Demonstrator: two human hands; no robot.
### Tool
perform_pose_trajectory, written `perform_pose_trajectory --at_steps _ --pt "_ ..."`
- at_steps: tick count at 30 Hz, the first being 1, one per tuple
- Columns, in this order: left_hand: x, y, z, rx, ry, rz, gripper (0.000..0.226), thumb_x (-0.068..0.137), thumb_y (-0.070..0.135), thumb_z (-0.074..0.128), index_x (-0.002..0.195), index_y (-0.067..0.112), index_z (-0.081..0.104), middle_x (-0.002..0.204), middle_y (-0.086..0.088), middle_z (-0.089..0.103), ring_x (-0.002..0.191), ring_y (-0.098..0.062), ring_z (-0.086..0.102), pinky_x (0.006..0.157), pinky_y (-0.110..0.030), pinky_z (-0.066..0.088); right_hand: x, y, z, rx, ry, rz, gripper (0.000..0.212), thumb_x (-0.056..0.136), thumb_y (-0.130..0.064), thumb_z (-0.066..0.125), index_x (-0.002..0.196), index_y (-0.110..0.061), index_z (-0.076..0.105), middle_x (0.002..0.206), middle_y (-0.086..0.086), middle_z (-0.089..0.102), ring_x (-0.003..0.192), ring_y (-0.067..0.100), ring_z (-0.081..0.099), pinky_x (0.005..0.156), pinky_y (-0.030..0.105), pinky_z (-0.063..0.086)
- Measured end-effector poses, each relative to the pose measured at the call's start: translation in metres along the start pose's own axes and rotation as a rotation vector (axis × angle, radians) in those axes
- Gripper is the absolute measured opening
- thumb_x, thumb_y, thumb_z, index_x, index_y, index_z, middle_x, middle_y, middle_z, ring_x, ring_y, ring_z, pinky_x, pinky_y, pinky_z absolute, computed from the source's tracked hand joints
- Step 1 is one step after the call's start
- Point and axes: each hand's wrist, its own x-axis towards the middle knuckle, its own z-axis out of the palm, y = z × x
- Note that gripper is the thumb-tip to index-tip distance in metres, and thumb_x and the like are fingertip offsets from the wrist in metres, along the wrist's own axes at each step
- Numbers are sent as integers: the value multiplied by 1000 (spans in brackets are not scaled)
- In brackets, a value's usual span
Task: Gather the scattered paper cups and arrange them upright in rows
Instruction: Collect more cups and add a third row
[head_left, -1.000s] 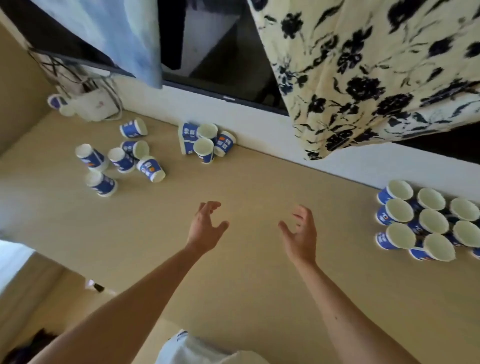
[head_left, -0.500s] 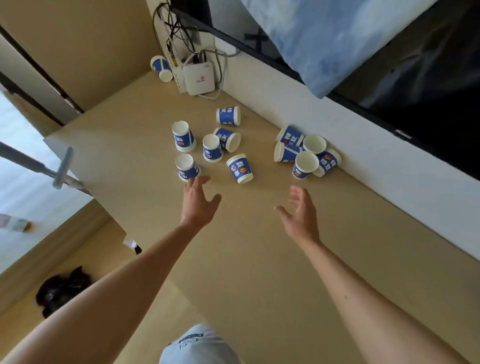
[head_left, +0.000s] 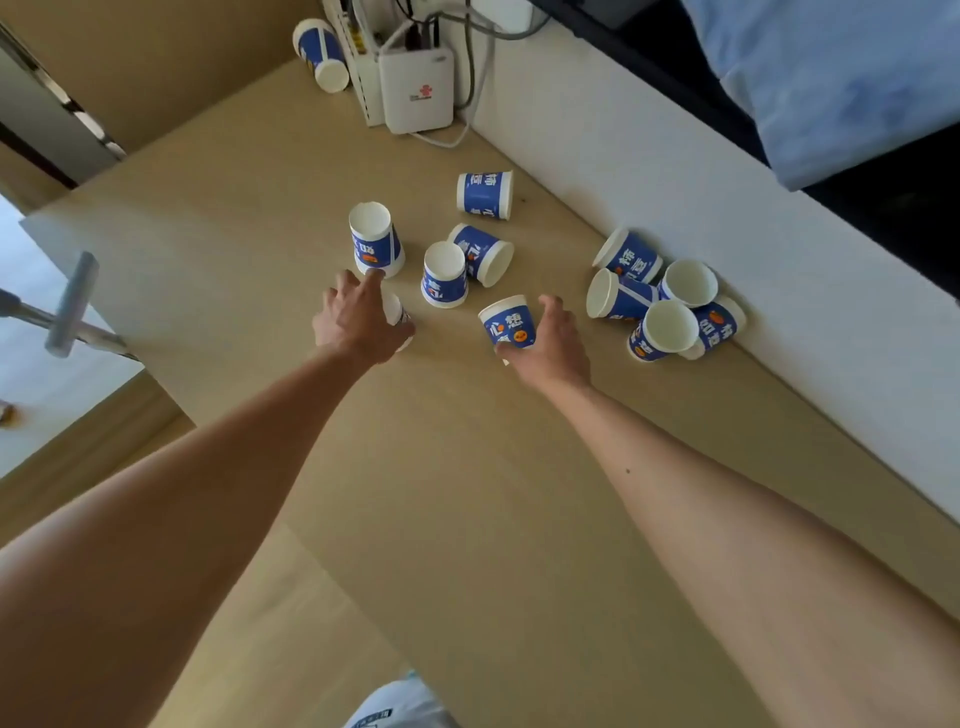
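Observation:
Blue-and-white paper cups lie scattered on the tan table (head_left: 467, 493). My left hand (head_left: 358, 319) curls over one cup (head_left: 397, 314), which it mostly hides; its fingertip touches an upside-down cup (head_left: 375, 240). My right hand (head_left: 545, 343) grips an upside-down cup (head_left: 508, 325) from the side. Another upside-down cup (head_left: 444, 275) stands between the hands, with a tipped cup (head_left: 483, 253) behind it and one on its side (head_left: 484, 194) farther back. A cluster of several cups (head_left: 660, 301) sits against the wall at right.
A white router (head_left: 415, 88) with cables stands at the table's far corner, a lone cup (head_left: 322, 54) lying beside it. A white wall ledge (head_left: 727, 234) borders the right side. The table's left edge (head_left: 156, 353) drops to the floor.
The view swung left, away from the upright rows. Both hands reached forward from mid-air and closed on cups: the left over the nearest cup, the right on an upside-down one.

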Motion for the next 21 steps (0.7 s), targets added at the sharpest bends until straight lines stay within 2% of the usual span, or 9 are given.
perform_pose_trajectory --at_steps 5,10,14,17,19,21 --pt "5 0 14 67 25 23 58 76 52 68 124 23 53 116 -8 56 104 -36 60 74 -40 46 27 -5 15 -86 -5 44 88 79 -49 77 146 -18 29 139 10 47 126 31 53 87 38 45" --pt "-3 6 14 -23 33 26 49 73 50 71 111 23 58 108 -6 62 97 -35 61 74 -37 48 29 -2 20 -60 -1 54 82 79 -43 78 141 -15 34 135 8 55 122 30 56 90 39 47" --pt "-20 14 6 -271 29 -52 52 67 46 77 107 20 55 97 -1 58 90 -26 53 72 -33 42 10 9 6 123 58 86 84 76 -38 81 144 -17 35 135 5 57 116 25 61 96 43 51" --pt "-40 28 5 -483 -50 -117 52 67 42 79 107 18 55 97 1 59 88 -23 59 71 -34 51 -13 29 -12 301 115 143 85 72 -32 82 143 -18 37 133 5 59 113 24 62 98 44 51" --pt "-58 41 7 -703 -193 -174 53 65 36 81 109 19 56 102 -1 64 82 -21 64 72 -35 55 -33 46 -26 430 155 164 83 70 -25 84 140 -18 39 124 5 63 100 20 65 89 36 54" --pt "-81 62 11 -914 -343 -184 58 60 30 80 111 18 56 103 -2 67 80 -19 65 78 -39 56 -57 70 -43 518 199 173 80 70 -21 85 137 -19 42 114 2 64 84 8 63 76 23 50"
